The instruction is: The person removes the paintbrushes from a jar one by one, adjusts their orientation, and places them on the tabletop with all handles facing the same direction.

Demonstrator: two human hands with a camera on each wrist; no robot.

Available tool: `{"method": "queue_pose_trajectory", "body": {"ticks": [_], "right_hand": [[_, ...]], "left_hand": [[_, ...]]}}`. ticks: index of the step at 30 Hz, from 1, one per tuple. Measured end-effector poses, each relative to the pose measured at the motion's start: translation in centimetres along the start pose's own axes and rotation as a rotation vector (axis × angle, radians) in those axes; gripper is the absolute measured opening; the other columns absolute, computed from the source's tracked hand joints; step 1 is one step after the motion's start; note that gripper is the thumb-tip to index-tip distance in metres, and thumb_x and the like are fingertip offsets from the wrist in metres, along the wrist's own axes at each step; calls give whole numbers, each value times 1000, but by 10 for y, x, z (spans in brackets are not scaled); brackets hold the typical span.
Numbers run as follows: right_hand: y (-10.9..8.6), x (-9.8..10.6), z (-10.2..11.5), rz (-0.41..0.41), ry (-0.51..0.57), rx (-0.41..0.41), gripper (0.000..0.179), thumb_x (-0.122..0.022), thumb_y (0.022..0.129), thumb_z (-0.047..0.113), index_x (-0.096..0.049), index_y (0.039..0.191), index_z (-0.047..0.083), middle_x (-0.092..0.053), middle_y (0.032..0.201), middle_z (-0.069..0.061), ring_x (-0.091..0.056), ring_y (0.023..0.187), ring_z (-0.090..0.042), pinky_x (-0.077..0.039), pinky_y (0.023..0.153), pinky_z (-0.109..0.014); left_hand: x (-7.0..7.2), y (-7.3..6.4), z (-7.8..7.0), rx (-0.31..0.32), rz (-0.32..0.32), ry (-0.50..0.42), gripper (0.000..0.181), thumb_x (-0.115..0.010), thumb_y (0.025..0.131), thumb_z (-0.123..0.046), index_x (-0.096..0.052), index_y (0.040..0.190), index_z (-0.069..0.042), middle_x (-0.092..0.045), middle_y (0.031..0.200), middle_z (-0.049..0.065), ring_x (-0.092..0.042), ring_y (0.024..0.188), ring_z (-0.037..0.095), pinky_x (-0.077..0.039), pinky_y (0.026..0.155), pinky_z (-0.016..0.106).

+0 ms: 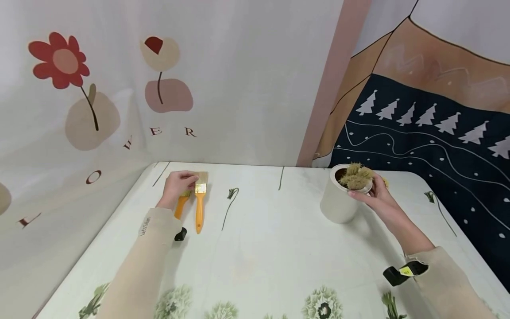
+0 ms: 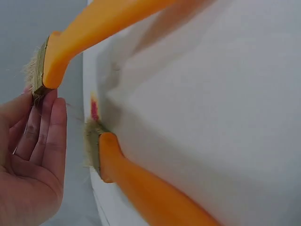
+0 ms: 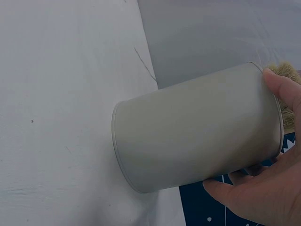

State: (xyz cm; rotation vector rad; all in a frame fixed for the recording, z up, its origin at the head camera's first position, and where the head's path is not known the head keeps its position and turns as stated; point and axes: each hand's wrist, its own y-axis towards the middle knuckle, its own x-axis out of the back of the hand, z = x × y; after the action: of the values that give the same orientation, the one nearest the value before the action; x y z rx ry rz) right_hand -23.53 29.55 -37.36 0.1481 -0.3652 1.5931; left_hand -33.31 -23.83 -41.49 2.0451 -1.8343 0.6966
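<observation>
My left hand [image 1: 177, 186] pinches a flat paintbrush [image 1: 200, 199] by its pale bristles, with the orange handle pointing toward me. In the left wrist view, the fingertips meet at the edge of that brush's metal band. A second orange-handled paintbrush [image 2: 146, 193] lies beside it, partly hidden by the hand in the head view. On the right, my right hand [image 1: 380, 197] grips a white cylindrical canister [image 1: 338, 206] near its rim, thumb in front and fingers round the far side. Bushy tan bristle-like tufts [image 1: 356, 176] stick out of the canister's mouth.
A white tablecloth [image 1: 255, 252] printed with green stems and flowers covers the table. Behind it hangs a pale curtain [image 1: 247, 88] with flower prints. A dark blue cloth with white trees [image 1: 426, 115] hangs at the right edge.
</observation>
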Motion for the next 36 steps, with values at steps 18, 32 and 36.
{"method": "queue_pose_trajectory", "body": {"ticks": [18,32,36], "right_hand": [[-2,-1,-2,1,-21,17,105,-68,96,34,15,159,18,18,167,-11,15,154,-37,-5,125,-62],[-1,2,2,13,-33,17,104,-66,97,35,16,158,18,19,167,-11,16,153,-37,-3,124,-63],[-1,0,-1,26,-34,12,104,-66,97,35,16,158,16,19,166,-13,16,153,-38,-4,124,-63]], "left_hand": [[-20,3,12,75,35,-25,34,-62,99,-15,-63,128,4,-61,132,27,-67,87,8,-60,76,18],[-29,0,3,28,41,140,25,-62,99,-10,-66,120,1,-65,124,24,-66,102,24,-58,77,22],[-32,-1,2,26,37,207,22,-61,99,-9,-67,118,0,-66,121,22,-66,98,24,-58,76,24]]}}
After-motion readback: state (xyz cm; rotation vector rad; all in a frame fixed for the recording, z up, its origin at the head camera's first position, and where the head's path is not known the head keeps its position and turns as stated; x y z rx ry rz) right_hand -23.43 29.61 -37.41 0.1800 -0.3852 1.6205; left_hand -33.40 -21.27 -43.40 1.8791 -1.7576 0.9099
